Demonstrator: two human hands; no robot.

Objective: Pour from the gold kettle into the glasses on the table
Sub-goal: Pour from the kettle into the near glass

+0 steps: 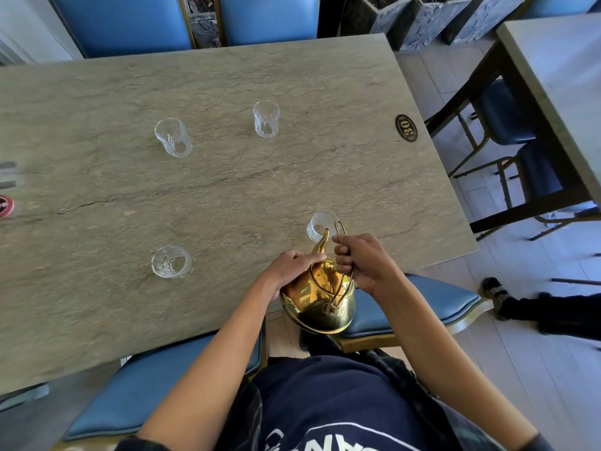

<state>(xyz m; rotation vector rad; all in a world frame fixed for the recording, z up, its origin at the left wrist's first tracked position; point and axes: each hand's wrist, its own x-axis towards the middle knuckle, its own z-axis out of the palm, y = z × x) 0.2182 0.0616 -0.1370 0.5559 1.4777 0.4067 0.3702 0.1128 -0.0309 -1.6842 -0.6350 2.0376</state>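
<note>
The gold kettle (320,301) is tipped forward over the table's near edge, its spout over the mouth of the near right glass (320,222). My right hand (361,258) grips the kettle's wire handle. My left hand (292,265) presses on the kettle's top near the lid. Three more clear glasses stand upright on the stone table (227,177): near left (170,261), far left (173,137), far middle (266,118). I cannot tell whether liquid is flowing.
A black oval number plate marked 30 (406,127) sits at the table's right edge. A red round object (6,206) lies at the left edge. Blue chairs (422,304) surround the table. Another table (559,79) and someone's foot (497,296) are to the right.
</note>
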